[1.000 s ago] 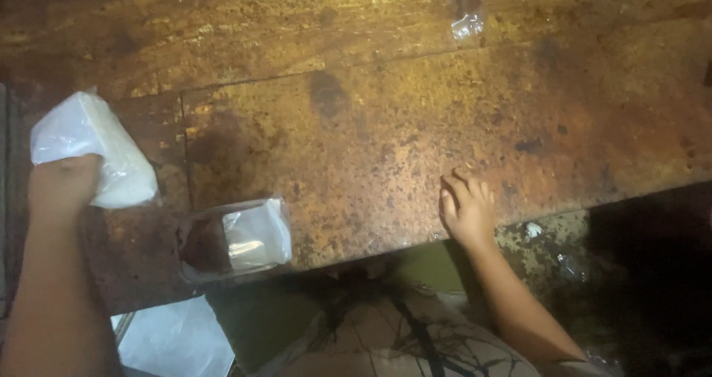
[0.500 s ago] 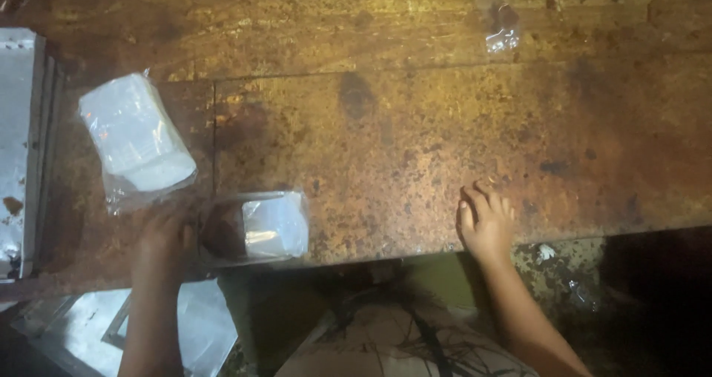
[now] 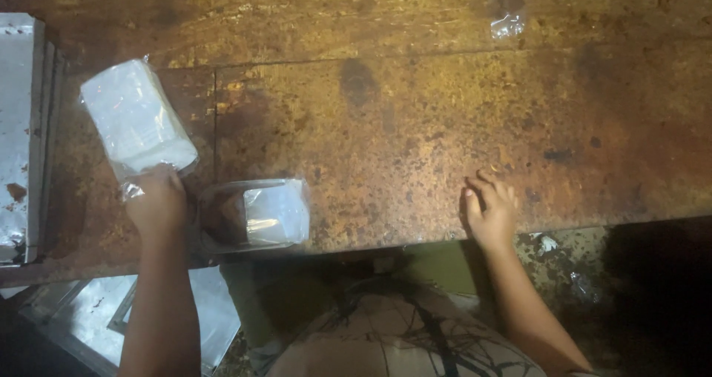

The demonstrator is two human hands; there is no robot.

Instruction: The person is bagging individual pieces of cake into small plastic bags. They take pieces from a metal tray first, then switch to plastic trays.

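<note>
Your left hand (image 3: 156, 205) rests at the white packet's (image 3: 137, 121) near end, at ten o'clock on the counter (image 3: 415, 125); grip unclear. Right hand (image 3: 489, 212) flat, empty. Grip the packet squarely.

Surface (image 3: 445, 125) rust-brown, mottled orange, dark blotches. Wrapped block (image 3: 137, 121) far left white, clear film. Open bag (image 3: 256, 214) near edge clear, white inside. Tray (image 3: 21, 125) left silver-grey, rust-spotted.

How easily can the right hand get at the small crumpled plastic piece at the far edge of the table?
Probably yes, with a long stretch. The right hand rests at the near edge; the plastic scrap lies far ahead of it, and only bare rusty table lies between.
</note>
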